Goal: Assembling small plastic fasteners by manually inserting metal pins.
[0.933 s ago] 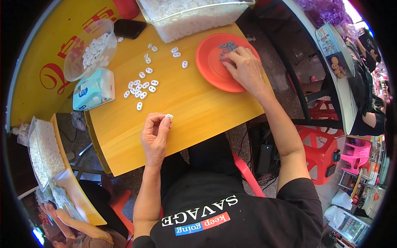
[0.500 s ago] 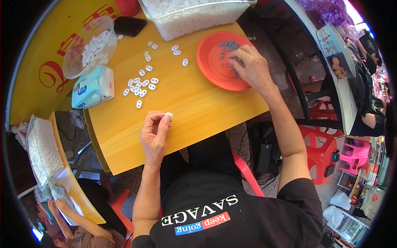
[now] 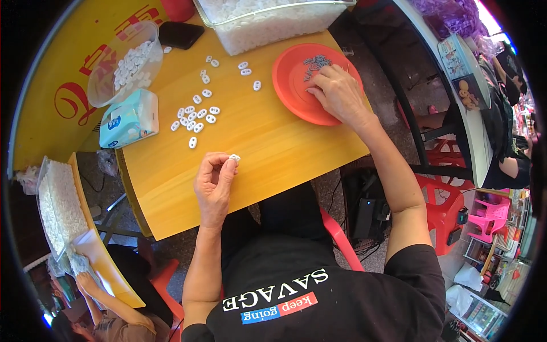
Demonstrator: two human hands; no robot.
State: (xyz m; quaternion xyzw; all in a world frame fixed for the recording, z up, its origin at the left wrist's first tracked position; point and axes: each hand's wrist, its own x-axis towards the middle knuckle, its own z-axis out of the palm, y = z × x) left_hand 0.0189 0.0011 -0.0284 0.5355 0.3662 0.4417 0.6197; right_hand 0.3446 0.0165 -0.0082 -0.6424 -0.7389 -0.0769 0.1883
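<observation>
My left hand (image 3: 212, 185) is raised above the near part of the table, with a small white plastic piece (image 3: 235, 157) pinched between thumb and forefinger. Over the red plastic dish (image 3: 290, 94) is my right hand (image 3: 339, 94), thumb and fingers drawn together among small grey metal pins or screws (image 3: 315, 62). Whatever its fingertips grip is hidden or too small to make out. Several white oval pieces with two holes each (image 3: 192, 117) lie scattered on the table, left of the dish and beyond my left hand.
A clear bin of white pieces (image 3: 273, 28) stands at the far edge. On the left are a clear bowl of white parts (image 3: 134, 62), a blue tissue pack (image 3: 130, 119) and a black phone (image 3: 181, 35). Another person's hands (image 3: 88, 282) work at the lower left.
My right hand has shifted slightly left within the dish, its thumb and fingers drawing closer together. My left hand stays in place with the white piece.
</observation>
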